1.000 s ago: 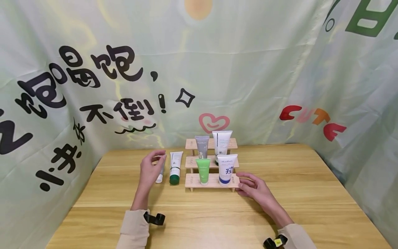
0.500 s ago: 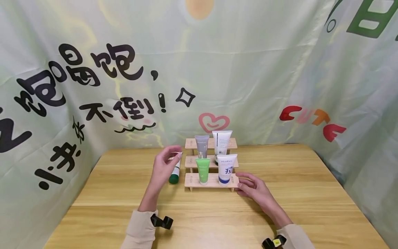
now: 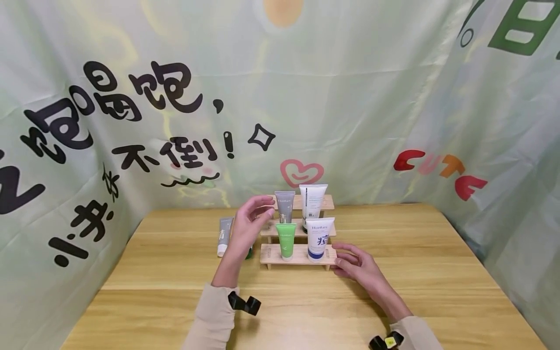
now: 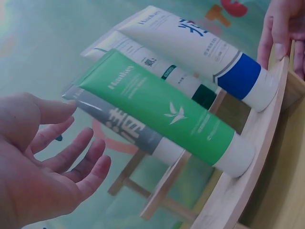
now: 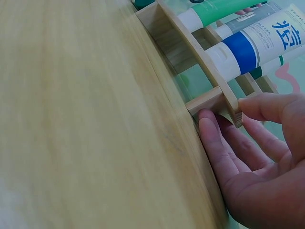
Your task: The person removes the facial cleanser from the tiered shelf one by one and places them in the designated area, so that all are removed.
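Wooden table [image 3: 288, 306]: spread left hand [image 3: 249, 224] beside grey tube [image 3: 285, 205] on rack [image 3: 300, 253], right hand [image 3: 358, 262] pinching rack's end

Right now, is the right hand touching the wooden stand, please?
Touching. The right wrist view shows it: the right hand holds the end of the wooden stand at its lowest shelf, one fingertip against the shelf's edge.

Fingers [image 5: 261, 107] of a right hand [image 5: 259, 179] grip one end of a wooden rack [image 5: 202, 63] on a tabletop [image 5: 95, 109], beside a blue-banded white tube [image 5: 243, 51], a green tube [image 5: 217, 9] beyond.
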Demonstrator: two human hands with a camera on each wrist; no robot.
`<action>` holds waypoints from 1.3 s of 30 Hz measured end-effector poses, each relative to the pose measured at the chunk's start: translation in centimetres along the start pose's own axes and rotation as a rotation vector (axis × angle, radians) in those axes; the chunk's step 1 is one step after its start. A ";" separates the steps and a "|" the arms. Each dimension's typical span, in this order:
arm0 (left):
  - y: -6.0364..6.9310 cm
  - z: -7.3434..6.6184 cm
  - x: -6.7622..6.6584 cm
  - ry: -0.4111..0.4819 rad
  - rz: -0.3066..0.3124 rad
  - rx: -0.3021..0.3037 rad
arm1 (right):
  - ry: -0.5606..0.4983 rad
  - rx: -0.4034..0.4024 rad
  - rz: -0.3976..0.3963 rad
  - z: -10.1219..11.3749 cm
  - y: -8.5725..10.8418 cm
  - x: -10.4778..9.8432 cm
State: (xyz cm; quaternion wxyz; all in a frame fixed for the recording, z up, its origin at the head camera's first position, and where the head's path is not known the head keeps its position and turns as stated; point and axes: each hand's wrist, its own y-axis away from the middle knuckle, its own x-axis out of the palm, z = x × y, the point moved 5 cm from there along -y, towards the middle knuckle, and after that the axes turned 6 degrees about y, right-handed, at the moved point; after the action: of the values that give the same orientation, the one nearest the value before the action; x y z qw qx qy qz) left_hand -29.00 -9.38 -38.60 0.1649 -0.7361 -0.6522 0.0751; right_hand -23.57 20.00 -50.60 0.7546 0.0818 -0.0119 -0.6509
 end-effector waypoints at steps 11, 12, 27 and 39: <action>-0.5 1.3 1.6 0.043 0.026 -0.085 | -0.009 -0.001 0.012 -0.1 0.1 0.0; -0.5 1.4 1.6 0.044 0.024 -0.091 | -0.007 -0.002 0.013 -0.1 0.1 0.0; -0.7 2.4 1.6 0.005 -0.042 -0.056 | 0.000 -0.015 0.023 -0.1 0.1 -0.1; 0.1 1.6 0.0 0.006 -0.108 -0.025 | -0.007 -0.024 0.033 -0.2 0.0 0.0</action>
State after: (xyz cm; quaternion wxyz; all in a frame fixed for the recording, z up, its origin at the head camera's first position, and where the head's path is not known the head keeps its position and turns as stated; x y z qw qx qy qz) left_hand -29.44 -9.14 -40.07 0.1616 -0.7021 -0.6912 0.0555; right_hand -23.51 20.07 -50.76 0.7662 0.0703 -0.0082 -0.6387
